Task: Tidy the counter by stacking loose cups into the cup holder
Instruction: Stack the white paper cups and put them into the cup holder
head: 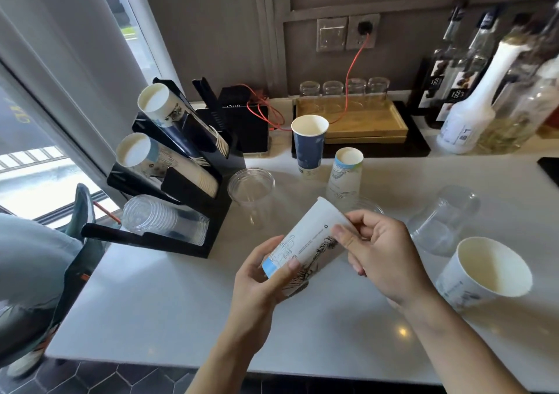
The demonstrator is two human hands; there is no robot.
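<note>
holding white paper cup (305,242) tilted, left hand (260,275), right hand (381,254); maybe stacked.

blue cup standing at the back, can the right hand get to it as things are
Probably not right away: the right hand is gripping the white cup together with the left hand. The path to the blue cup looks mostly open, past an upside-down cup.

Far center: wood tray (367,123) w/ four glass jars (343,89) upside down along its back edge. Tray sits on a black mat (419,145). Left of it a black box (252,130) w/ red wire (354,70) going up to wall socket (363,30); a switch (331,33) just left of socket. Far right: several bottles (472,70), one white bottle (472,103) in front. Window (36,157) at left side.
</note>
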